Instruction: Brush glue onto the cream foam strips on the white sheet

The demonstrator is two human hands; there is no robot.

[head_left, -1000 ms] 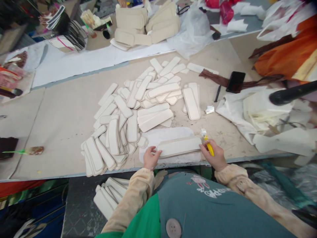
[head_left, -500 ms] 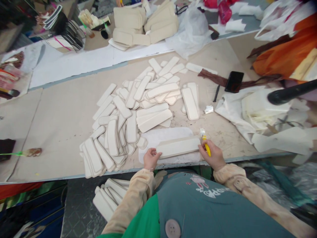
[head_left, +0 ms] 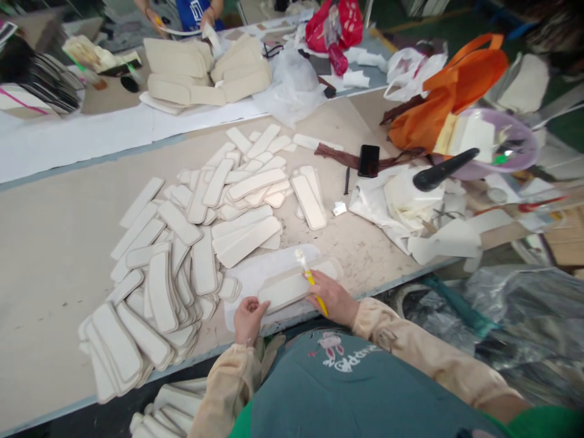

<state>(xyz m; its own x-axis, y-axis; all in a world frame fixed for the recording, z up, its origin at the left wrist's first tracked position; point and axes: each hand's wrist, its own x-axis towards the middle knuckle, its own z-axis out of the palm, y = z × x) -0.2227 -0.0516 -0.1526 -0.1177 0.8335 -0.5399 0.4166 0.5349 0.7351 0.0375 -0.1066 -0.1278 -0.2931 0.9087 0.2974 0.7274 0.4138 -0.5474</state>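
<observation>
A long cream strip (head_left: pixel 285 289) lies on a white sheet (head_left: pixel 238 275) near the table's front edge. My left hand (head_left: pixel 249 317) is closed, thumb and fingertip pinching the strip's left end. My right hand (head_left: pixel 335 298) is wrapped round a brush (head_left: pixel 311 277) with a yellow handle. The brush's white-coated tip points away from me, above the strip's far edge, and that hand covers part of the strip's right half. Just beyond the sheet, several cream strips (head_left: pixel 249 241) are fanned out. A large heap of similar strips (head_left: pixel 162 286) spreads to the left.
To the right are a phone (head_left: pixel 368 160), a black pen-like tool (head_left: pixel 347 180) and a white container (head_left: pixel 413 196) with a black handle. An orange bag (head_left: pixel 449 91) stands behind a purple basin (head_left: pixel 524 149). Across the table, another person's hands (head_left: pixel 208 17) hold a pale strip.
My view has swung to the right. My right hand, with the brush, has shifted left from the strip's right end to over it. My left hand stays at the left end.
</observation>
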